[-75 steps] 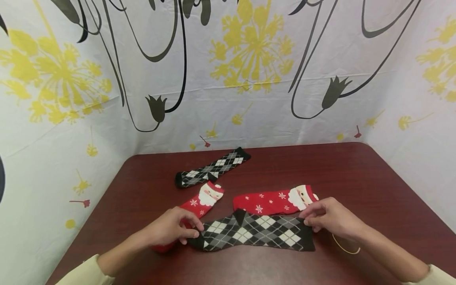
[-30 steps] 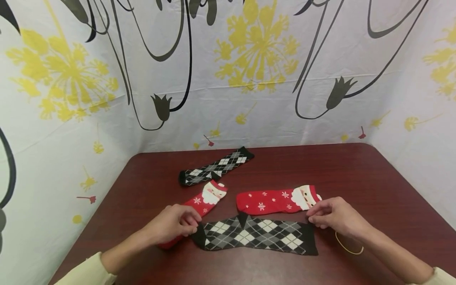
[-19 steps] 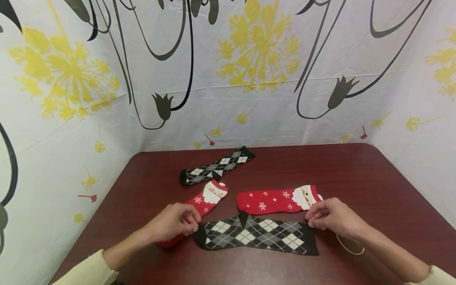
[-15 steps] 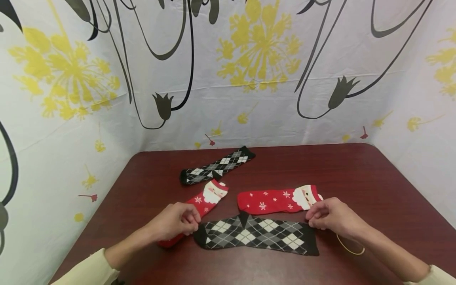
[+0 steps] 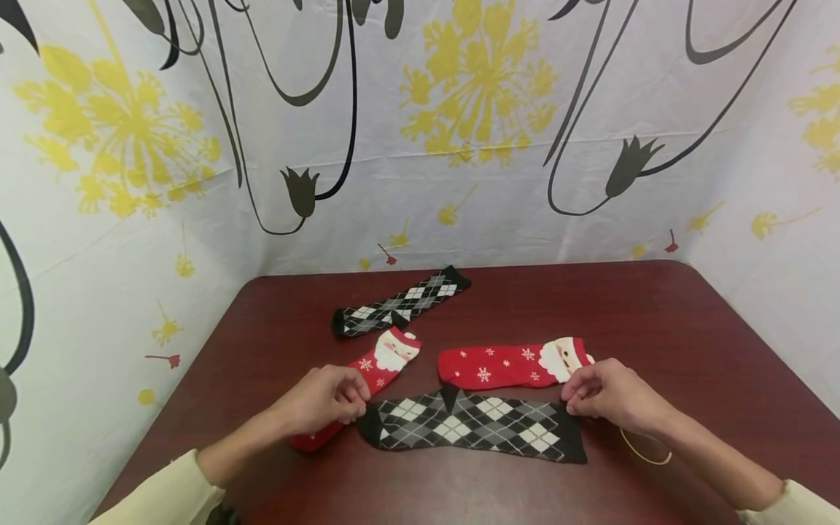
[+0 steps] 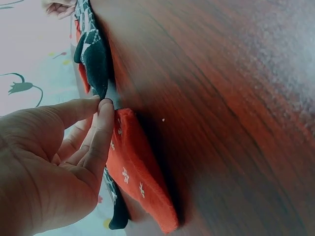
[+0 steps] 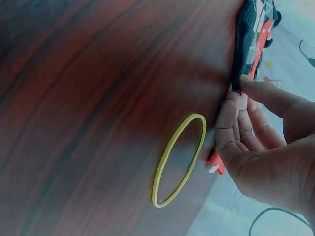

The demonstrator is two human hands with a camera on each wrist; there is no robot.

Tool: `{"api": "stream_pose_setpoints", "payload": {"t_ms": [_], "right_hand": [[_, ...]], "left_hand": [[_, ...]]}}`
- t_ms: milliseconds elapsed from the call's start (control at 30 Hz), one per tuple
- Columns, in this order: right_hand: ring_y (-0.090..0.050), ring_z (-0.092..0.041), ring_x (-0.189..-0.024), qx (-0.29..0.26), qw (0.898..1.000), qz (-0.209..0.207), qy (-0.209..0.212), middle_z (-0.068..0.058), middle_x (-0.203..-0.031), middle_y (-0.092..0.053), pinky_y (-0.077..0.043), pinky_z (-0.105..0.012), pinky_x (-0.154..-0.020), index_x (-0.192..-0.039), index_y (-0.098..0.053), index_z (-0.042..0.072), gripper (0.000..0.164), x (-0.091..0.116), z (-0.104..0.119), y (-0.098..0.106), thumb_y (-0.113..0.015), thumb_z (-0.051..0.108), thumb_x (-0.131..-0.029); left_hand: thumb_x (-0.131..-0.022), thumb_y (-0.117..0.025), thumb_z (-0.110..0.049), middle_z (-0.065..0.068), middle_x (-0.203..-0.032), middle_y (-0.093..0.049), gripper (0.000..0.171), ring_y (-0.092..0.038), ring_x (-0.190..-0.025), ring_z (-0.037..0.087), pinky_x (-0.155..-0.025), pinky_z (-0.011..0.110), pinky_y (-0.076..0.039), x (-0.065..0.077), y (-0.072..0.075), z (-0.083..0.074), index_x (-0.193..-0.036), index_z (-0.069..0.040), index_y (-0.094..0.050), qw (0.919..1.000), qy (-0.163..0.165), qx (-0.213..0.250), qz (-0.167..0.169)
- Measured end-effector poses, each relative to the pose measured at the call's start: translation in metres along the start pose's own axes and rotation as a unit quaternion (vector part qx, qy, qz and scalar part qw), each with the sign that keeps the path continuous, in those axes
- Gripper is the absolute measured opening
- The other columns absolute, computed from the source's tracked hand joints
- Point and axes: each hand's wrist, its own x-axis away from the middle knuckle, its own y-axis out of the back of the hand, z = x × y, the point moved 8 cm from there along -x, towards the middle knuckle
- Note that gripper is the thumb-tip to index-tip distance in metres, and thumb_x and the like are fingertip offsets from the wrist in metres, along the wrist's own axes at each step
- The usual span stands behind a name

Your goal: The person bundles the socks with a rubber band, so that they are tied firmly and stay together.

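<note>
A black, grey and white argyle sock [image 5: 472, 423] lies flat and crosswise at the table's front. My left hand [image 5: 321, 399] pinches the edge of its black toe between thumb and fingertips, clear in the left wrist view. At the other end, the thumb and fingers of my right hand [image 5: 610, 394] pinch a corner of the black cuff. Behind this sock lies a red Santa sock [image 5: 499, 367], its cuff partly covered by the right hand. A second red Santa sock [image 5: 377, 370] slants partly hidden under the left hand. Farther back rests a matching argyle sock [image 5: 400, 302].
Near my right wrist, a thin yellow loop like a rubber band [image 7: 167, 151] lies on the dark red wooden table [image 5: 656, 313]. White cloth [image 5: 367, 219] with flower prints rises behind and at both sides of the table.
My left fingers have drawn back slightly, from over the sock's toe to its edge. The right hand keeps its place at the cuff. All socks lie as before; the head view has shifted slightly.
</note>
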Motion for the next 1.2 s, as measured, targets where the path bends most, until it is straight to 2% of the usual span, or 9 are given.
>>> {"api": "stream_pose_setpoints", "payload": {"t_ms": [200,333,533,633,833,1033,1100,1200], "right_hand": [[-0.061,-0.019,-0.071,0.016,0.999,-0.024,-0.013,-0.002,-0.079,-0.070,-0.052,-0.027,-0.059,-0.097,-0.077,0.004,0.015,-0.002,-0.002,0.002,-0.086,0.002,-0.086],[-0.063,-0.020,-0.072,0.017,0.999,-0.035,-0.022,-0.003,-0.082,-0.071,-0.055,-0.029,-0.060,-0.099,-0.077,0.004,0.014,-0.002,-0.003,0.003,-0.085,0.004,-0.088],[-0.071,-0.020,-0.080,-0.014,0.993,-0.117,-0.009,-0.010,-0.095,-0.078,-0.057,-0.029,-0.064,-0.112,-0.077,-0.002,0.023,-0.007,0.002,0.022,-0.082,0.010,-0.094],[-0.072,-0.020,-0.092,-0.029,0.989,-0.143,-0.005,-0.014,-0.107,-0.079,-0.056,-0.025,-0.070,-0.121,-0.076,-0.001,0.031,-0.013,0.004,0.032,-0.081,0.017,-0.096],[-0.067,-0.030,-0.122,-0.045,0.990,-0.135,-0.009,-0.013,-0.131,-0.073,-0.052,-0.025,-0.091,-0.137,-0.071,0.008,0.042,-0.033,0.010,0.040,-0.076,0.029,-0.101],[-0.062,-0.035,-0.134,-0.067,0.990,-0.107,0.063,-0.016,-0.147,-0.063,-0.051,-0.016,-0.094,-0.152,-0.056,0.007,0.056,-0.064,0.032,0.039,-0.075,0.022,-0.102],[-0.058,-0.036,-0.138,-0.062,0.990,-0.097,0.080,-0.016,-0.150,-0.060,-0.053,-0.021,-0.098,-0.154,-0.054,0.007,0.057,-0.076,0.039,0.038,-0.074,0.019,-0.102],[-0.054,-0.039,-0.141,-0.051,0.991,-0.083,0.096,-0.018,-0.152,-0.058,-0.054,-0.039,-0.105,-0.154,-0.055,0.007,0.054,-0.097,0.046,0.037,-0.072,0.015,-0.103]], "left_hand": [[-0.094,-0.081,-0.007,-0.002,-0.082,-0.071,0.010,-0.066,-0.069,0.017,-0.063,0.028,-0.058,-0.001,0.001,0.000,-0.099,-0.010,-0.073,0.9999,-0.013,-0.009,0.001],[-0.095,-0.081,-0.009,-0.003,-0.083,-0.071,0.009,-0.067,-0.071,0.017,-0.065,0.028,-0.059,-0.001,0.002,0.001,-0.101,-0.011,-0.074,0.9999,-0.002,-0.016,0.003],[-0.094,-0.083,-0.016,-0.006,-0.091,-0.072,0.014,-0.067,-0.081,0.015,-0.074,0.031,-0.060,-0.002,0.013,0.005,-0.106,-0.015,-0.077,0.9980,0.028,-0.052,-0.024],[-0.093,-0.084,-0.017,-0.006,-0.096,-0.073,0.017,-0.067,-0.087,0.014,-0.080,0.034,-0.061,-0.003,0.022,0.005,-0.108,-0.014,-0.078,0.9967,0.031,-0.062,-0.042],[-0.092,-0.086,-0.019,-0.004,-0.103,-0.074,0.023,-0.068,-0.093,0.015,-0.081,0.034,-0.061,-0.009,0.039,0.009,-0.113,-0.015,-0.078,0.9952,0.040,-0.057,-0.069],[-0.096,-0.080,-0.014,0.006,-0.114,-0.076,0.029,-0.072,-0.102,0.023,-0.086,0.038,-0.062,-0.016,0.058,0.017,-0.123,-0.007,-0.076,0.9962,0.027,-0.006,-0.083],[-0.098,-0.078,-0.013,0.011,-0.118,-0.077,0.032,-0.073,-0.106,0.026,-0.090,0.040,-0.061,-0.019,0.066,0.023,-0.129,-0.004,-0.074,0.9951,0.031,0.018,-0.092],[-0.100,-0.075,-0.013,0.017,-0.124,-0.075,0.038,-0.073,-0.113,0.029,-0.096,0.044,-0.059,-0.023,0.076,0.030,-0.135,-0.002,-0.070,0.9922,0.044,0.049,-0.106]]}}
